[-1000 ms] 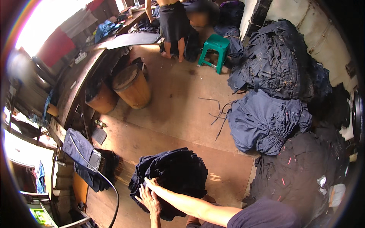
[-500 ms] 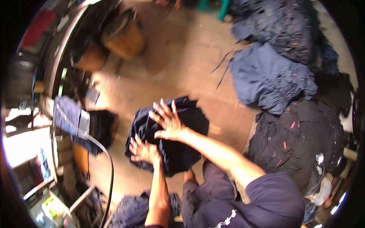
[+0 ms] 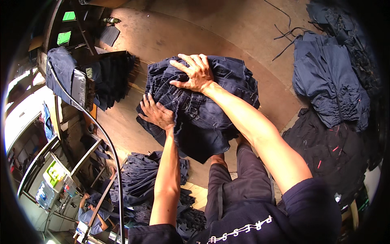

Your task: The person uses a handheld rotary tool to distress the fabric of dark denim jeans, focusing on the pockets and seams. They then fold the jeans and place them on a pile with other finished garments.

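In front of my legs is a thick stack of dark navy garments, with waistbands, seams and a strap with a buckle showing on top. My left hand lies flat on the stack's near-left side, its fingers spread. Farther up, my right hand presses on the top near the gathered waistbands, fingers apart and slightly bent. Neither hand is closed round the cloth. The undersides of the fingers and the lower layers of the stack are hidden.
Another dark garment stack stands at left beside a folded blue garment. A black hose curves down past it. Cloth heaps lie nearby: blue and black at right, navy below. Another person is at lower left.
My view has shifted, and the stack and both hands appear higher in it. Waistbands and a buckle now show clearly on top. Both hands still rest spread on the stack.
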`<state>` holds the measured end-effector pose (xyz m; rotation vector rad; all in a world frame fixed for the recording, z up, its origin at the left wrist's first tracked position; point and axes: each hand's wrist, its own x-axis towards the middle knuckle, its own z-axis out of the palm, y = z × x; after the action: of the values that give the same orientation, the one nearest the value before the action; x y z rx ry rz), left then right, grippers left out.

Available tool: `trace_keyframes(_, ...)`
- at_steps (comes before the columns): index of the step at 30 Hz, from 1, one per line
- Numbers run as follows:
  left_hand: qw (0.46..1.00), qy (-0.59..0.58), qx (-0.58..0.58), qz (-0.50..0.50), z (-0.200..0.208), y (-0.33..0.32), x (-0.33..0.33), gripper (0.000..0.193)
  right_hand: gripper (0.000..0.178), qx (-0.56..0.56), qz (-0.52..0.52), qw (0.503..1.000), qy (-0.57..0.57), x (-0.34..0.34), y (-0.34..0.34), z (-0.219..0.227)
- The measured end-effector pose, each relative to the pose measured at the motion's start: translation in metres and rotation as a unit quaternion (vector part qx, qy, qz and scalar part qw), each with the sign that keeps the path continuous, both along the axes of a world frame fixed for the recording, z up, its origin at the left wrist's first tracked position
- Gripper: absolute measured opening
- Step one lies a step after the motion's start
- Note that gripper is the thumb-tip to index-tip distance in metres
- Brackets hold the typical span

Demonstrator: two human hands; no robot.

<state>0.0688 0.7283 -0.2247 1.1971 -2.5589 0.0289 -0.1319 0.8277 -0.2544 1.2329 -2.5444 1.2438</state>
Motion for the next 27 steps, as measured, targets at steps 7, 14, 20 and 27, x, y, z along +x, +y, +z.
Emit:
trace_keyframes(7, 0.999, 0.029, -0.01, -0.012, 0.005, 0.001, 0.012, 0.048, 0.081, 0.017, 0.05, 0.999, -0.004, -0.001, 0.013, 0.042)
trace_keyframes(14, 0.998, -0.009, 0.062, -0.031, 0.032, 0.006, 0.021, 0.05, 0.075, 0.025, 0.122, 0.987, -0.104, 0.062, 0.141, 0.085)
trace_keyframes(20, 0.974, 0.03, 0.203, -0.098, 0.126, 0.015, 0.059, 0.056, 0.064, 0.01, 0.08, 0.959, -0.271, 0.136, 0.152, 0.123)
trace_keyframes(27, 0.893, -0.11, 0.411, -0.148, 0.209, 0.067, 0.201, 0.055, 0.084, 0.071, -0.207, 0.887, -0.406, 0.177, 0.092, 0.116)
